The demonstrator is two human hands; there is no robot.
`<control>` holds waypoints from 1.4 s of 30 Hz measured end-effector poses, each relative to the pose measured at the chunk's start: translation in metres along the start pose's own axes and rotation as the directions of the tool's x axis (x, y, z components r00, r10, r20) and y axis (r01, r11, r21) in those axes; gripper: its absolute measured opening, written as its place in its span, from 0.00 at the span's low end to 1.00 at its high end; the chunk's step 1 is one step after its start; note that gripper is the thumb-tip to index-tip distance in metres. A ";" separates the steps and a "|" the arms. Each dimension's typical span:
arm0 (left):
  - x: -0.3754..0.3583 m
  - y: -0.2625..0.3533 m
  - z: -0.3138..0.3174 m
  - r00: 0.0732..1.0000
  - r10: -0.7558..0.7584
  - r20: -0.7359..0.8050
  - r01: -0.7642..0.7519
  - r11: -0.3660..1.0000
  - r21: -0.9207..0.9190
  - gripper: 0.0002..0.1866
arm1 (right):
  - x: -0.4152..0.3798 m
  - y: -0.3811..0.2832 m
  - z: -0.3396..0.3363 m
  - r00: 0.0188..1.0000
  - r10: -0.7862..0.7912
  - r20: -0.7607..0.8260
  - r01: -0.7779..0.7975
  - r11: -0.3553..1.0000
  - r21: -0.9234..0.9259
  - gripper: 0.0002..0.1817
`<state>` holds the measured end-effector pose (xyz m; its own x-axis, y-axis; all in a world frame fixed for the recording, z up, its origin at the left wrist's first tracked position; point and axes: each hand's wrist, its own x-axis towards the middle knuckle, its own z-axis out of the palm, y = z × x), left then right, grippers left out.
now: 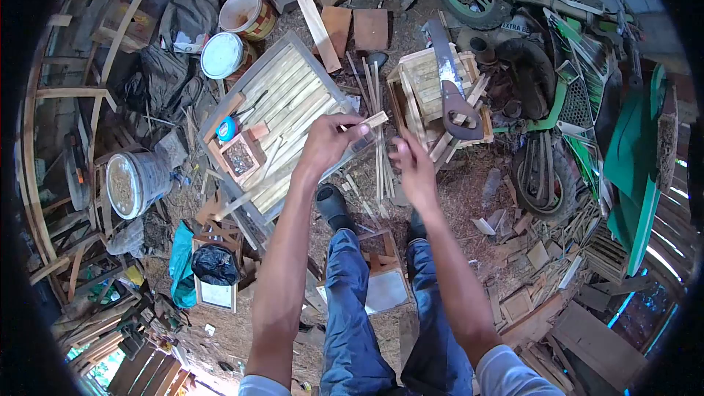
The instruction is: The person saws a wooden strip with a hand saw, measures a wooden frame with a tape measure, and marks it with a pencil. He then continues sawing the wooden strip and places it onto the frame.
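My left hand [328, 145] is closed around a thin wooden strip [375, 119], its short end jutting out past the thumb. The strip's longer part runs down to the left, blurred, over a slatted wooden panel [293, 92] with a grey frame. Just right of that short end is my right hand [416, 174], fingers apart and holding nothing that I can see. Below and between the hands, several loose wooden strips [380, 169] lie on the ground.
A handsaw [453, 95] rests on a wooden crate [418, 88]. On the panel are a small wooden box of nails [240, 159] and a blue round item [226, 129]. Buckets [133, 185] stand left; a green motorbike [565, 103] stands right. Wood scraps litter the ground.
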<state>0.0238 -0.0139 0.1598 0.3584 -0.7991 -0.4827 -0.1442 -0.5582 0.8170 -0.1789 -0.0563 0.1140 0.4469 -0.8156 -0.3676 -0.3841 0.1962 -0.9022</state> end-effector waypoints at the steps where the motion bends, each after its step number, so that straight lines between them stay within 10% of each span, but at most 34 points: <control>1: -0.005 -0.001 -0.001 1.000 0.014 0.004 -0.014 1.000 -0.023 0.17 | 0.011 -0.014 0.001 0.998 0.033 0.059 -0.040 0.992 0.116 0.22; 9: -0.010 -0.049 0.012 0.994 0.086 -0.062 -0.088 0.996 -0.029 0.11 | 0.033 0.007 0.037 0.985 0.139 0.098 -0.167 0.896 0.411 0.13; 14: -0.020 -0.103 0.016 0.945 0.288 -0.157 -0.171 0.840 0.515 0.23 | 0.056 0.049 0.050 0.984 0.160 -0.080 -0.117 0.913 0.391 0.17; 21: -0.058 -0.138 -0.030 0.777 0.465 -0.424 -0.228 0.836 0.499 0.20 | 0.076 0.081 0.048 0.963 -0.201 -0.181 0.152 0.956 -0.249 0.14; 22: -0.059 -0.151 -0.040 0.741 0.416 -0.527 -0.159 0.871 0.465 0.17 | 0.064 0.046 0.056 0.975 -0.047 -0.218 0.000 0.977 -0.212 0.15; 26: -0.052 -0.157 -0.119 0.494 0.224 -0.840 -0.058 0.973 0.225 0.09 | 0.050 0.005 0.098 0.955 -0.261 -0.139 0.212 0.931 -0.296 0.13; 31: -0.019 -0.203 -0.182 0.476 0.029 -0.879 0.442 0.856 0.268 0.25 | 0.053 -0.044 0.201 0.961 -0.189 0.200 0.239 0.935 -0.264 0.13; 35: -0.007 -0.210 -0.195 0.574 -0.199 -0.794 0.550 0.813 0.193 0.35 | 0.074 -0.042 0.273 0.898 -0.299 0.323 0.394 0.872 -0.290 0.16; 42: -0.002 -0.210 -0.203 0.681 -0.265 -0.682 0.320 0.946 -0.048 0.28 | 0.080 -0.067 0.334 0.884 -0.044 0.465 0.290 0.832 -0.473 0.27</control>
<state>0.2403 0.1504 0.0534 0.9118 -0.2442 -0.3301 0.0226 -0.7730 0.6340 0.1528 0.0471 0.0691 0.7877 -0.4769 -0.3899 -0.5719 -0.3310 -0.7506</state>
